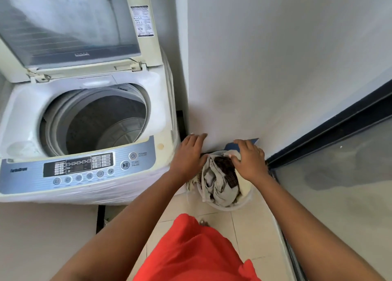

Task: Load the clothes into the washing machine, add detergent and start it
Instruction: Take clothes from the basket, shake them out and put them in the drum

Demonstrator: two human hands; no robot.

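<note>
Nearest cam: orange-red garment (191, 253) on the person, filling bottom centre, w/ 2 bare forearms reaching fwd over pale floor tiles (250, 227).

1 white round laundry basket (247, 202) is sitting on the floor, just right of the machine's front corner, against the wall base. It's holding a heap of clothes (216, 183): grey fabric on top, a dark brown checked piece, cream/white stuff at the edges. Can't count the items, too bunched.

2 hands are hovering at the basket. Left hand (188, 153) is sitting at the basket's left rim, palm down, fingers straight and loose, gripping nothing; whether it's touching the cloth, can't tell. Right hand (248, 159) is lying on top of the heap, fingers bent down into the cloth at the back-right; whether they're actually pinching fabric, can't tell. 1 blue flat thing (252, 142) is poking out behind the right hand by the wall, unclear what.

1 top-load washing machine (161, 119) is standing to the left, w/ lid (70, 23) up and leaning back. Drum (106, 121) is showing bare metal, no clothes seen in it. Ctrl panel (78, 170) is facing the cam: 1 power btn (133, 155), 1 start/pause btn (125, 165), a row of 6 round btns along the bottom. 1 label sticker (142, 21) is sitting on the lid frame, right side.

Far: grey-white wall (275, 57) behind the basket; dark-framed glass door (339, 164) running along the right.
</note>
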